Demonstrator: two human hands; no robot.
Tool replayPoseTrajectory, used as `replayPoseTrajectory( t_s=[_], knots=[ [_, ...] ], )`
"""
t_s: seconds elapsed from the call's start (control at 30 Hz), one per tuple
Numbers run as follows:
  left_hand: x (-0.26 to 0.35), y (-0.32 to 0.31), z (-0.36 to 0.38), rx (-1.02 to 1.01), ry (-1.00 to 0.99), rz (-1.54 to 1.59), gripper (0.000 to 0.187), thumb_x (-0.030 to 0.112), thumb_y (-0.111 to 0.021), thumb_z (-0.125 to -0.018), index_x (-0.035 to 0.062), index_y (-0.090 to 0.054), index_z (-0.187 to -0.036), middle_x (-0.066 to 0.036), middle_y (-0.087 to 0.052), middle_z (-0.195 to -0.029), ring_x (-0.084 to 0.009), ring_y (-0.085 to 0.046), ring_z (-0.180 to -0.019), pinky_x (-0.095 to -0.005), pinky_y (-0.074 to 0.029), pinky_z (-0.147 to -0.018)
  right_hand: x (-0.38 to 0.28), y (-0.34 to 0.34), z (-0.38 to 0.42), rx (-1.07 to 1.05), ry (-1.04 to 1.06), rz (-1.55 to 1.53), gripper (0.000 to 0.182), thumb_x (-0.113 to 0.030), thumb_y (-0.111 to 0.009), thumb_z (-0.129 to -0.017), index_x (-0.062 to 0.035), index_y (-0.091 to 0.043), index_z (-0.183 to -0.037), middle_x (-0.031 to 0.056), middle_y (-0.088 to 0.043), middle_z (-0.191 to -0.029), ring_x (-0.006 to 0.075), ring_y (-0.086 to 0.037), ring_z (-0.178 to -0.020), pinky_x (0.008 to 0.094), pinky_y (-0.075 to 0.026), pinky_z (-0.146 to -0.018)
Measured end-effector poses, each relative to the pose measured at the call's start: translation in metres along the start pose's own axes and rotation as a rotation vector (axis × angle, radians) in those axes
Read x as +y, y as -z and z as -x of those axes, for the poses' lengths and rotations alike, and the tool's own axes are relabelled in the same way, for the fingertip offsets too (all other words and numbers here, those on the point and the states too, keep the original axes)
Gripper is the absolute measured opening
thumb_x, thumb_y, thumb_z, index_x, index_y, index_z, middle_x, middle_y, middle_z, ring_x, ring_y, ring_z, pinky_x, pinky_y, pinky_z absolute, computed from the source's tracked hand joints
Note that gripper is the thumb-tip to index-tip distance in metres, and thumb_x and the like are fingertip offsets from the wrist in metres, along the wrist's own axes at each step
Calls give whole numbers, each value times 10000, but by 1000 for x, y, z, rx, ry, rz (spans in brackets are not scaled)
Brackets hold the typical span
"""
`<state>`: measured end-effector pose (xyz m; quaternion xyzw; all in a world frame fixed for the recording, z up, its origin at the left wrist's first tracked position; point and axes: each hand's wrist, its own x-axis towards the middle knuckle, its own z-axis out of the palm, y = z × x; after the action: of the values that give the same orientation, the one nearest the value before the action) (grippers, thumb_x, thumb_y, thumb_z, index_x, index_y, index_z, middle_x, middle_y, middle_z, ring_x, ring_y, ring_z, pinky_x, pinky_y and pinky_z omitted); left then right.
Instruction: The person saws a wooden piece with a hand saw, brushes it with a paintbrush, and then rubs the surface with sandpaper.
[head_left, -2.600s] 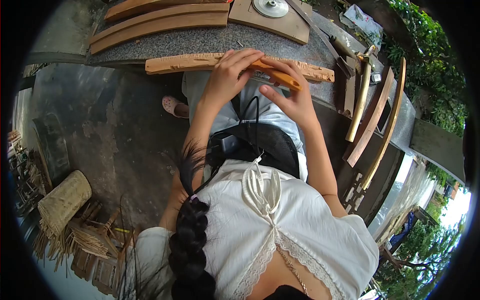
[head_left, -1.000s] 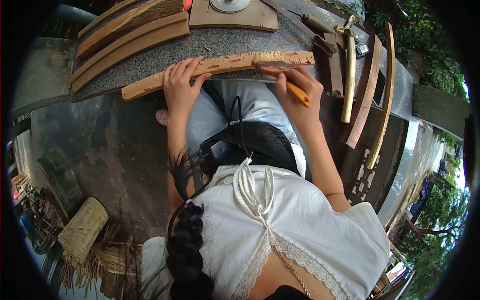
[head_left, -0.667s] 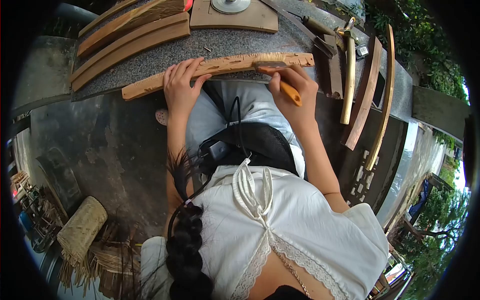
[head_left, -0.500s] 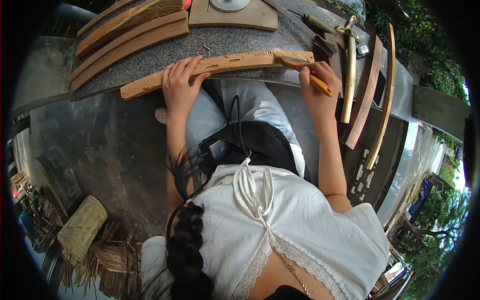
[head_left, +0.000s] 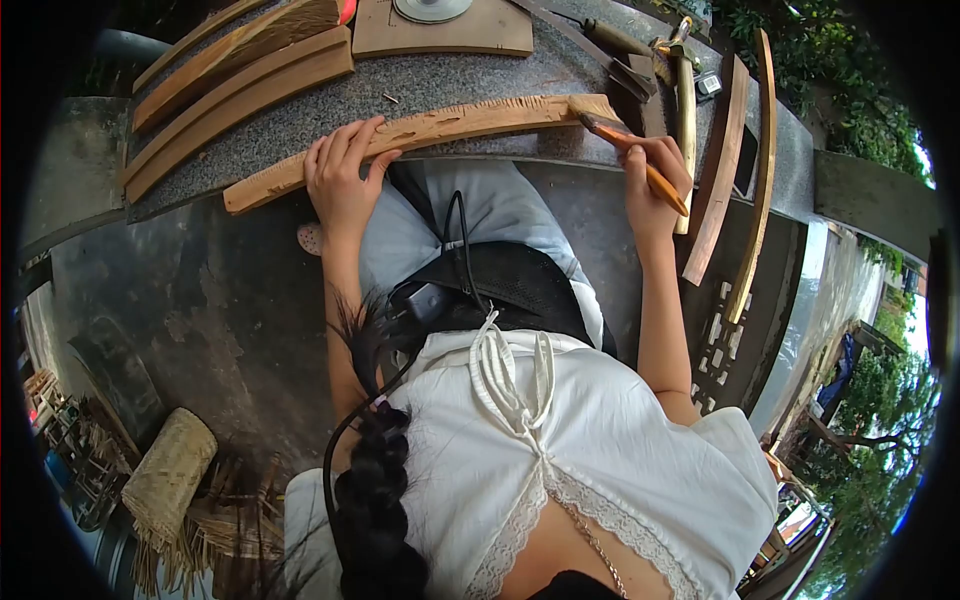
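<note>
Notched wooden bar brushed close to its right end

The notched wooden bar lies along the near edge of the table, across the upper middle of the frame, its left end lower in view than its right. The left hand holds it down left of centre, fingers spread over the top and thumb along the near side. The right hand is closed around the orange handle of a brush, whose pale bristles touch the bar just short of its right tip.

What has changed is the brush: a second ago it was farther left along the bar, and it has since slid toward the end. The left hand has kept its place on the wood. I judge that this stroke has nearly run out of bar on the right, while cuts and chipped hollows show on the surface between the hands.

Curved wooden pieces sit at upper left, a board bearing a metal disc at top centre, and a hammer-like tool at upper right, just beyond the right hand.
</note>
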<state>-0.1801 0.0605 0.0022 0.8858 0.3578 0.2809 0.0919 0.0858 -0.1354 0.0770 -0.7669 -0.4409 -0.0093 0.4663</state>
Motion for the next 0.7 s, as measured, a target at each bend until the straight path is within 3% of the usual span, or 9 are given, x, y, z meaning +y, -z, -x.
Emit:
replayPoseTrajectory(
  t_s=[0.1, 0.23, 0.33, 0.43, 0.53, 0.63, 0.7],
  knots=[
    [-3, -2, 0, 8, -7, -17, 400, 430, -651, -833, 200, -653, -1160, 29, -643, -1093, -179, -582, -1045, -370, -363, -992, -20, -14, 8, 14, -58, 10, 84, -11, -588, -808, 10, -669, -820, 104, -578, -737, 178, -581, -583, 273, -462, -570],
    [-2, -1, 1, 11, -13, -12, 396, 427, -652, -833, 200, -652, -1157, 32, -640, -1086, -178, -583, -1041, -364, -361, -987, -57, -65, 28, -69, 72, -153, 50, -9, -634, -771, -28, -669, -801, 82, -589, -730, 220, -623, -610, 295, -489, -581],
    [-3, -1, -1, 15, -19, -11, 398, 426, -655, -829, 199, -651, -1156, 33, -638, -1082, -176, -582, -1041, -362, -360, -984, -48, -51, 18, -106, 55, -91, 50, -10, -638, -778, -24, -674, -810, 92, -593, -731, 214, -614, -601, 297, -485, -580],
    [-3, -2, 0, 24, -18, -9, 404, 419, -664, -819, 192, -648, -1153, 27, -633, -1069, -180, -583, -1032, -365, -366, -979, -23, -17, -2, -3, -149, 13, 62, -28, -615, -820, 3, -669, -825, 102, -580, -689, 177, -595, -583, 294, -456, -563],
    [-2, -3, 0, 43, -27, -19, 408, 413, -669, -811, 187, -644, -1149, 23, -627, -1062, -182, -585, -1022, -369, -372, -976, -31, -27, -9, 24, -173, 11, 89, -51, -608, -836, 16, -655, -800, 105, -570, -653, 173, -581, -568, 293, -442, -554],
    [-3, -1, 1, 33, -11, -12, 402, 400, -677, -813, 188, -650, -1152, 25, -633, -1078, -183, -579, -1039, -371, -360, -983, -69, -72, -10, -94, -67, -94, 200, -90, -610, -847, 8, -573, -677, 151, -551, -594, 285, -542, -515, 354, -422, -517],
    [-4, -2, 1, 23, -12, 21, 397, 370, -693, -800, 187, -649, -1150, 20, -632, -1071, -182, -578, -1041, -372, -360, -983, -92, -101, -7, -259, -68, -308, 230, -103, -615, -862, 10, -559, -670, 155, -537, -579, 299, -545, -515, 360, -414, -506]
  ],
)
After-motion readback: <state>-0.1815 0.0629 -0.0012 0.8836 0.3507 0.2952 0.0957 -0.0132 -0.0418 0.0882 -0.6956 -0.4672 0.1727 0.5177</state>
